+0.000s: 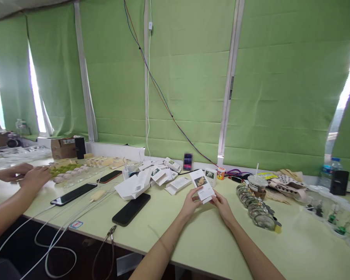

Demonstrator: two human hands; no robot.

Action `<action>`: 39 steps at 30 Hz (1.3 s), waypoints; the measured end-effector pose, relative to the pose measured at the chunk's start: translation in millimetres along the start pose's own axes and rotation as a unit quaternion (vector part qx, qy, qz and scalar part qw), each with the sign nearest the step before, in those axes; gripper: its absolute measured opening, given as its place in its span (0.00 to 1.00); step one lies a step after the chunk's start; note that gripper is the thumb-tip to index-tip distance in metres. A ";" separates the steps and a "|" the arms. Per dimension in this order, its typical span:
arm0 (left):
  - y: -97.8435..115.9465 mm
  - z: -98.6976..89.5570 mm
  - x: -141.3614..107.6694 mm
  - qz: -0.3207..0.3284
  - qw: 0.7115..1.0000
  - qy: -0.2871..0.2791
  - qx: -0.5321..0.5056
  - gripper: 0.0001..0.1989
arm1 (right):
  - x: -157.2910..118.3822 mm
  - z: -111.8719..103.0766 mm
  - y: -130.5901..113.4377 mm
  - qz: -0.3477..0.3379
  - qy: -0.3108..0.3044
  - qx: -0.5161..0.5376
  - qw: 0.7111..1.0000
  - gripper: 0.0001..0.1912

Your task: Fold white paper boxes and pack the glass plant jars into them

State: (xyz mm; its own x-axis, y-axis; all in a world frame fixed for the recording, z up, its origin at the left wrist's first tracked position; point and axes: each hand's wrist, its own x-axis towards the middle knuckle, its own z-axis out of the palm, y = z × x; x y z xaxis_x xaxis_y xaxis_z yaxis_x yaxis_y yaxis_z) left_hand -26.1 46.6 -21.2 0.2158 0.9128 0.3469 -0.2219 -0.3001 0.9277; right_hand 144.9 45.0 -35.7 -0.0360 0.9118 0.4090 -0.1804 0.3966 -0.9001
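A small white cardboard box (203, 188) with a printed picture on its front is held above the table in both hands. My left hand (191, 201) grips its left edge, fingers closed against the card. At its lower right corner, my right hand (221, 205) pinches the box. The top end stands up like a raised flap; whether the bottom is folded in, I cannot tell. Just behind, another white box (210, 177) stands upright. To the left lies a heap of white flattened and part-folded boxes (163, 175).
Right of my hands lie rows of round clear-lidded tins (255, 208), a drink cup (257, 182) and several clear jars (332, 214). Leftward are a black phone (131, 210), another phone (74, 194), white cables (67, 221) and a co-worker's hands (32, 175) beside trays of green and pale balls (71, 171).
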 end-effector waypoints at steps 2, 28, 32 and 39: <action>0.6 0.3 -0.4 -0.002 1.000 -0.001 -0.001 0.31 | 0.6 -0.3 0.7 0.000 0.003 -0.001 1.000 0.31; 1.8 3.8 -3.5 0.041 0.998 -0.011 0.047 0.31 | -0.4 -2.3 -2.6 0.008 0.011 0.023 1.000 0.28; 1.5 2.9 -3.3 0.045 0.997 -0.015 0.053 0.30 | -0.7 -1.1 -3.6 0.014 0.010 0.044 0.999 0.28; 0.8 2.8 -3.6 0.040 0.998 -0.010 0.046 0.31 | -0.6 -2.0 -1.7 0.014 0.003 0.047 0.999 0.28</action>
State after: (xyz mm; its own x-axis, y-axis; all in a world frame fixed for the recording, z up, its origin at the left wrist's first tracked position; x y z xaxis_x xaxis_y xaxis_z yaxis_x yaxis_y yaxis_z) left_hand -24.3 42.3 -21.3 0.2194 0.8799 0.4215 -0.1518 -0.3960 0.9056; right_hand 147.1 44.0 -34.7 -0.0367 0.9230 0.3829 -0.2705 0.3597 -0.8930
